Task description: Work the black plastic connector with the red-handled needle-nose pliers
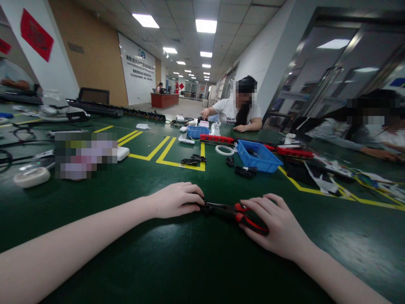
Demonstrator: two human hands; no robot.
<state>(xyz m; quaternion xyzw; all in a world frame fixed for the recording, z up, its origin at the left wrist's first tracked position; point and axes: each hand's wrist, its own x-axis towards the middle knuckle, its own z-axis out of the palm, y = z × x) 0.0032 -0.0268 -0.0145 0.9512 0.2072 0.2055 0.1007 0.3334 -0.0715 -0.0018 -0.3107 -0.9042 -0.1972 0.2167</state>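
Tabletop [196, 261] open nearside, pliers [246, 221] midway, blue bin [267, 166] beyond

You have rectangular white ceiling panels [206, 26] shining overhead, pale glare near right on the glossy dark-green tabletop [190, 270], a dim foreground, blur at right, stretched sides and some pixelated patches.

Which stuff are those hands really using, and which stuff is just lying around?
Being used:
- red-handled pliers, in the right hand
- small black piece, at the left hand's fingertips
- maybe the black pieces by the blue bin

Probably just lying around:
- white box
- pale oval thing
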